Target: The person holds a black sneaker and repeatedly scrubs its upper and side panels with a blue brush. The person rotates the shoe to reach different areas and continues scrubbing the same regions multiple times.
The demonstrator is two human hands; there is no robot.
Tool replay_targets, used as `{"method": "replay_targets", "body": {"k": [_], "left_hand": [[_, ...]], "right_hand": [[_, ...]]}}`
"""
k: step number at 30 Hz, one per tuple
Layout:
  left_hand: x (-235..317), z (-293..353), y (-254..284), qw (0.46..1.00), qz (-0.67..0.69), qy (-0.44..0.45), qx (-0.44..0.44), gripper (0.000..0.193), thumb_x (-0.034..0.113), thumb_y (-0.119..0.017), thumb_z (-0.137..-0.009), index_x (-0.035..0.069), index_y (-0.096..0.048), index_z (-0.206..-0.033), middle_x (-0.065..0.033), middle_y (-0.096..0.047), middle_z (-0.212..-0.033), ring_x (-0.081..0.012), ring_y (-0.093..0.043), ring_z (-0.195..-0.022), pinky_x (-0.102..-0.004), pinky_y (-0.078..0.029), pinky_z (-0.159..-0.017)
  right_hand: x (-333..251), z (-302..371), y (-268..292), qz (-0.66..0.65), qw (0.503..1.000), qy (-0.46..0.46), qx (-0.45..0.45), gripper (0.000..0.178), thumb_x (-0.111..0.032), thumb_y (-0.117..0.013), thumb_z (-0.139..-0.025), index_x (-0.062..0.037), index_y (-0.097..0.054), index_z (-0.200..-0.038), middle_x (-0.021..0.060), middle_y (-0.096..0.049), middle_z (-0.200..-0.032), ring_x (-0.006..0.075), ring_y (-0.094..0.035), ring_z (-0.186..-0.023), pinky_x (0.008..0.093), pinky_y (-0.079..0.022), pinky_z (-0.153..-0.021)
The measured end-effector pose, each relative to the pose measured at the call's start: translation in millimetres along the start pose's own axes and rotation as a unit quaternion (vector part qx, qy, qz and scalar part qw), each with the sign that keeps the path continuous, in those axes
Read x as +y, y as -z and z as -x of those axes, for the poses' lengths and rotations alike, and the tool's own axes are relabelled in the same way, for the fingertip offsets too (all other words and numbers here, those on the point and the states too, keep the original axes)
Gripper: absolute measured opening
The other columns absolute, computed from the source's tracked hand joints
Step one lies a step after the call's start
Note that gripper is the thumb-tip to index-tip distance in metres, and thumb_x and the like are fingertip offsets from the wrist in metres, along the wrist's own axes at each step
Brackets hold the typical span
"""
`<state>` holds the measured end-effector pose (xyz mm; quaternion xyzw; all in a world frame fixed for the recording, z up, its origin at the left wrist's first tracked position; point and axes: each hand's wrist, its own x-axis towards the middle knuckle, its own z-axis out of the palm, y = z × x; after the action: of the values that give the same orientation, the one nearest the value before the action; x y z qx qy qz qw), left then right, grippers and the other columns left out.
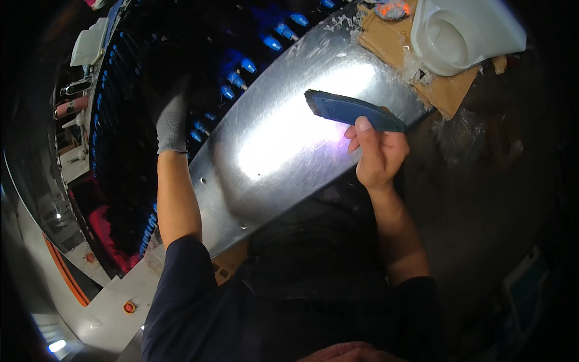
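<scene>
My right hand [380,151] is closed around the narrow end of a flat dark-blue tool [344,110], thumb on top. The tool's wide end is dark and ragged, and it points left over a shiny metal ledge [265,175]. My left hand [173,120], in a grey glove, reaches forward past the ledge into a dark recess. Its fingers fade into black, so whether they hold anything is hidden. Rows of blue-lit pointed pieces [235,79] line the recess on both sides of that hand.
At the far right a white plastic scoop-like container [464,36] rests on torn brown cardboard [386,45], beside crumpled clear plastic [461,136]. A red round button [129,307] sits on a pale panel at lower left. Another white container [90,42] stands at far left.
</scene>
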<state>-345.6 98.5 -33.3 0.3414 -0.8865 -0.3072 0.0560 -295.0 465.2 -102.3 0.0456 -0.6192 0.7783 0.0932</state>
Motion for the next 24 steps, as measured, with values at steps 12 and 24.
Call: {"method": "replay_targets", "body": {"k": [12, 24], "left_hand": [[-40, -11, 3, 0.990, -0.101, -0.088, -0.037, 0.038, 0.032, -0.059, -0.105, 0.006, -0.070, -0.132, -0.0154, -0.070, -0.133, -0.0249, -0.066, -0.122, -0.0389, -0.052, -0.106], [-53, 41, 49, 0.921, 0.341, -0.074, -0.174, 0.043, 0.012, -0.075, -0.087, -0.007, -0.068, -0.126, -0.0139, -0.074, -0.112, -0.0199, -0.074, -0.094, -0.0311, -0.061, -0.082]], "right_hand": [[0, 0, -3, -0.029, 0.997, -0.052, 0.048, 0.015, -0.012, -0.068, -0.101, 0.0024, -0.071, -0.097, 0.0054, -0.070, -0.073, 0.0073, -0.058, -0.057, 0.0226, -0.046, -0.053], [14, -12, 2, -0.021, 0.996, -0.053, 0.064, 0.025, -0.017, -0.068, -0.102, 0.0034, -0.069, -0.088, 0.0091, -0.068, -0.070, 0.0104, -0.057, -0.051, 0.0242, -0.044, -0.049]]}}
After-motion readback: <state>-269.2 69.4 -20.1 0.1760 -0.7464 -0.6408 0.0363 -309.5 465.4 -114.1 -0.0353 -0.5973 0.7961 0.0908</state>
